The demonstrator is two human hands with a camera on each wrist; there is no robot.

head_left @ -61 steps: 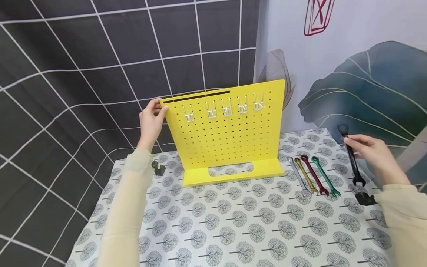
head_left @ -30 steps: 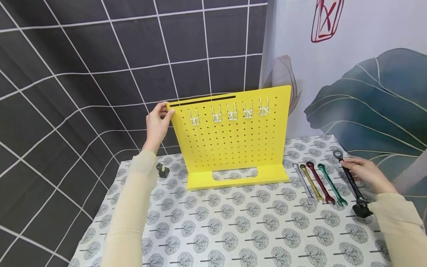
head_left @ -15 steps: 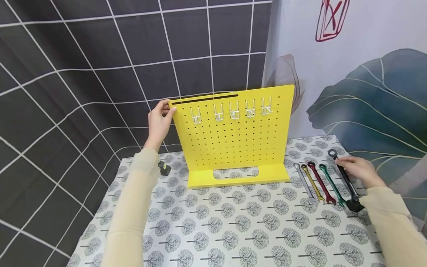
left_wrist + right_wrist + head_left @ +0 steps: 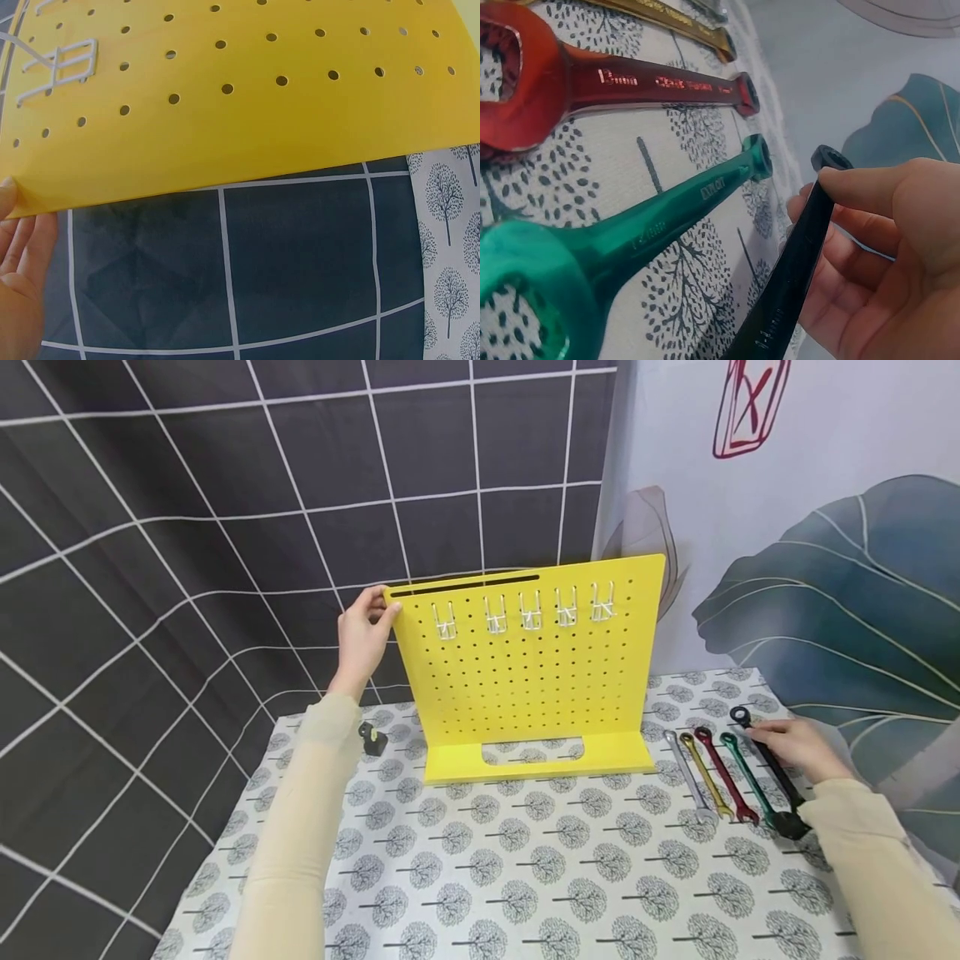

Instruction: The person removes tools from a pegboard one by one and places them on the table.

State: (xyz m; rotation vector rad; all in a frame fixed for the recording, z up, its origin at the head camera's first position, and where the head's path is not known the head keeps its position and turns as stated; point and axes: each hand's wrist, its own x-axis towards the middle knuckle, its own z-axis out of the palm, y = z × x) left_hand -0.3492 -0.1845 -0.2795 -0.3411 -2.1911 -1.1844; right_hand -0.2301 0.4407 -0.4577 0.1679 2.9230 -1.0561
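My left hand (image 4: 363, 639) pinches the upper left corner of a yellow pegboard (image 4: 525, 681), thumb on the front and fingers behind. The board stands upright on its flat base, several white wire hooks (image 4: 531, 610) along its upper part. On the right, my right hand (image 4: 802, 752) holds a black combination wrench (image 4: 787, 285) near its ring end, thumb on top. It lies beside a green wrench (image 4: 746, 777), roughly parallel. The black wrist camera hides its lower end in the head view; whether it touches the table, I cannot tell.
Left of the green wrench lie a red wrench (image 4: 726, 777), a gold wrench (image 4: 705, 775) and a silver wrench (image 4: 688, 777) in a row. A tree-print cloth (image 4: 517, 860) covers the table. Dark gridded fabric (image 4: 300, 460) hangs behind and left.
My right hand has brought the black wrench down and leftward from a raised position to beside the green one. My left hand still holds the board's corner. The head view has shifted slightly.
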